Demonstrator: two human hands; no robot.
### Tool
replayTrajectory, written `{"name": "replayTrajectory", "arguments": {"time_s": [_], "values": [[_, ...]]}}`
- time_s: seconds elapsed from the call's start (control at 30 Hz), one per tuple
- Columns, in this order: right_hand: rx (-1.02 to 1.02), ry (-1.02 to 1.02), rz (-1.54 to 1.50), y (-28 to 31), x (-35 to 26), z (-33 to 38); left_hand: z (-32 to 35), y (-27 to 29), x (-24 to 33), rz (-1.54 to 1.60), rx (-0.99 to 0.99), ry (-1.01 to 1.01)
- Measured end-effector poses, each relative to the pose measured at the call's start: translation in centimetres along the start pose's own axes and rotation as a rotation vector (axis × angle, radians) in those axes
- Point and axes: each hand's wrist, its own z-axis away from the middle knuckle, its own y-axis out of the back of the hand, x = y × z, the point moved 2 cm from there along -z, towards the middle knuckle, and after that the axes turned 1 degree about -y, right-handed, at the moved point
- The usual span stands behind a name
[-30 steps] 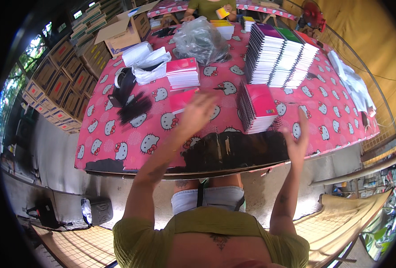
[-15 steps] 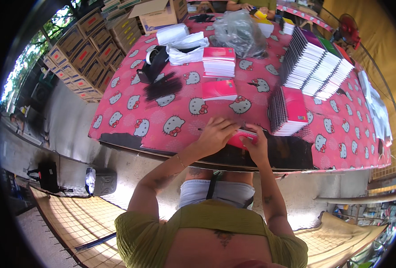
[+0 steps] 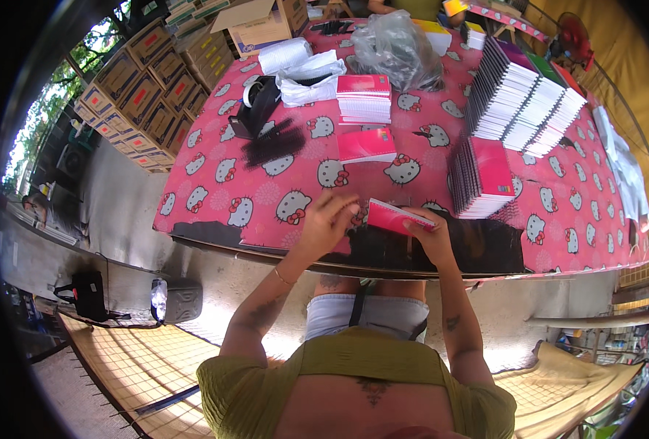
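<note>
In my right hand (image 3: 435, 235) is a small pink-covered notebook (image 3: 392, 216), gripped at its right end and tilted over the table's near edge. Just left of it, apart from the notebook, my left hand (image 3: 330, 222) is raised with fingers curled and fingertips drawn together; whatever they may pinch is too small to make out. Farther on lies a pink notebook pile without visible coils (image 3: 367, 145), and behind that a taller pink stack (image 3: 364, 99). Black spiral coils (image 3: 273, 144) lie loose in a heap to the left. On the right stands a stack of bound pink notebooks (image 3: 485, 175).
Taller stacks of spiral notebooks (image 3: 518, 95) rise at the far right. A black tape dispenser (image 3: 257, 108), white plastic bags (image 3: 310, 79) and a clear plastic bag (image 3: 396, 51) occupy the back. Cartons (image 3: 137, 88) are piled beyond the left side. Another person (image 3: 412, 7) is across the table.
My left hand has come away from the notebook and moved left. The notebook, still in my right hand, now shows more of its cover. Across the table, the person's hands have shifted.
</note>
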Motion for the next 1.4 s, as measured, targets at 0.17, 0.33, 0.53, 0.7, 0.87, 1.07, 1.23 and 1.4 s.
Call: {"name": "replayTrajectory", "arguments": {"time_s": [0.17, 0.33, 0.53, 0.7, 0.87, 1.07, 1.23, 1.4], "values": [[0.001, 0.004, 0.007, 0.1, 0.0, 0.0, 0.4, -1.7, -0.4, 0.041, 0.013, -0.014], [-0.003, -0.006, 0.034, -0.1, -0.3, 0.1, 0.1, -1.5, -0.9, -0.015, -0.056, 0.045], [-0.016, -0.067, -0.019, -0.1, -0.3, 0.3, -2.6, -0.3, -0.3, 0.007, -0.266, -0.088], [-0.067, -0.048, 0.029, 0.1, -0.6, 0.3, -3.3, -0.4, -0.5, 0.010, -0.416, -0.145], [-0.081, 0.029, 0.093, 0.2, -0.5, 0.3, -3.8, -0.7, -1.4, -0.056, -0.548, -0.076], [-0.048, 0.110, 0.115, -0.2, -0.4, 0.7, -3.9, -1.2, -1.6, -0.079, -0.551, -0.171], [0.049, -0.010, 0.011, -1.0, -1.1, 1.2, -3.7, -2.3, 1.9, -0.495, -0.251, -0.281], [0.115, 0.027, -0.015, -1.5, -1.5, 1.8, 2.9, -4.9, 1.6, -0.642, -0.182, -0.250]]}}
